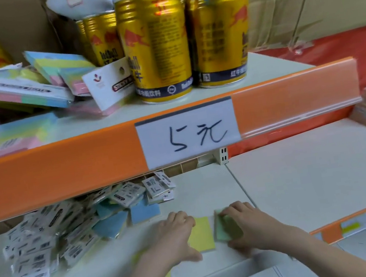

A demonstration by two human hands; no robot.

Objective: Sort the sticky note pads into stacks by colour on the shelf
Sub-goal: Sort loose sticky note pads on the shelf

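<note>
White shelf boards with orange front strips fill the view, and the handwritten price tag (188, 132) reading "5 元" on the upper strip serves as the landmark. Directly below that tag, on the lower shelf (303, 179), the left hand (171, 238) lies over the left edge of a yellow pad (202, 233), fingers bent over its top, thumb at its near edge. Just right of it the right hand (243, 222) covers a green pad (220, 228), fingers curled over its far edge. Below and left of the tag lies a jumble of wrapped pads (55, 232), blue ones among them, one white card printed "STICKY". Above the tag stand gold Red Bull cans (155, 47); left of them, multicolour pads (14, 90) lie heaped, one label reading "STICKY".
</note>
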